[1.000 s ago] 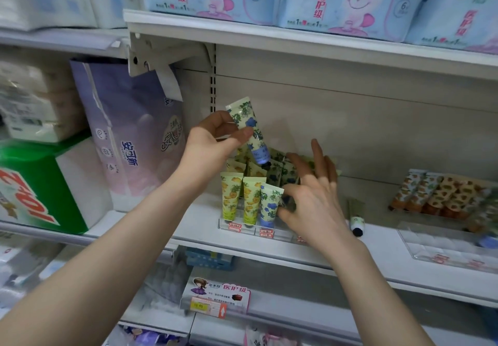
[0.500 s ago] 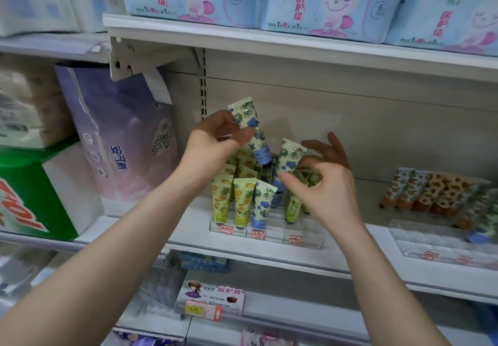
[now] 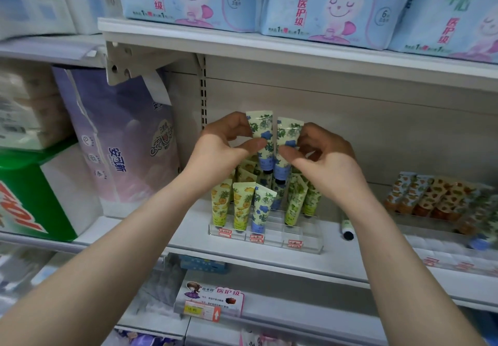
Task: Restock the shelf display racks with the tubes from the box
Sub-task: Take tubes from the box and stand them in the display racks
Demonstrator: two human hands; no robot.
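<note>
My left hand pinches a blue-flowered tube cap down, above the clear display rack. Right beside it, my right hand pinches a second blue-flowered tube, also cap down. The two tubes are side by side and nearly touch. In the rack below stand yellow-fruit tubes, a blue-flowered tube and green-leaf tubes. The rack's front right slot holds nothing. No box is in view.
A loose tube lies on the white shelf right of the rack. A second rack with orange-patterned tubes stands at far right. A purple tissue pack stands at left. The upper shelf overhangs closely.
My right hand has lifted a blue-flowered tube out of the rack area and raised it next to the tube in my left hand. My left hand has stayed nearly still.
</note>
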